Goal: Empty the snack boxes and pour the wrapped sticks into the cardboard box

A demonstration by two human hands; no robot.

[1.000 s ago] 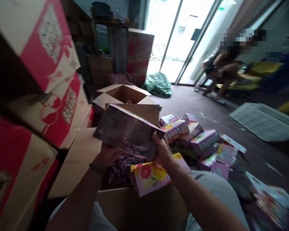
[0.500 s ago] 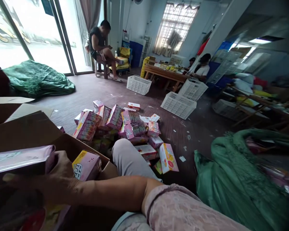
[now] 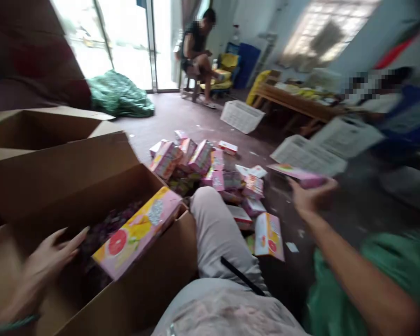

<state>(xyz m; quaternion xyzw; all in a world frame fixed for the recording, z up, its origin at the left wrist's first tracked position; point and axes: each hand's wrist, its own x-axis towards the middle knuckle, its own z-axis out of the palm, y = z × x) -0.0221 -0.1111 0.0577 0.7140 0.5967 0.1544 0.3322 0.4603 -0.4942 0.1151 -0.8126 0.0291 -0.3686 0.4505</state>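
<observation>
Out to the right, my right hand (image 3: 313,196) is raised and grips a pink and yellow box (image 3: 303,178), seen nearly edge-on and blurred. My left hand (image 3: 54,261) has its fingers spread and holds nothing, over the left part of an open cardboard carton (image 3: 161,275). Another pink and yellow box (image 3: 136,233) with a grapefruit picture lies slanted at the carton's right edge, apart from my left hand. Small dark purple pieces (image 3: 114,224) fill part of the carton, too blurred to name.
A pile of pink boxes (image 3: 201,158) lies on the floor beyond my knee. A second open carton (image 3: 52,128) stands behind the first. Green sacks lie at the back (image 3: 121,95) and right (image 3: 388,270). White crates (image 3: 241,116) and seated people are farther off.
My right arm has swung from over the carton to the right, its hand now holding a box there. My left hand has come into view. The view has turned left.
</observation>
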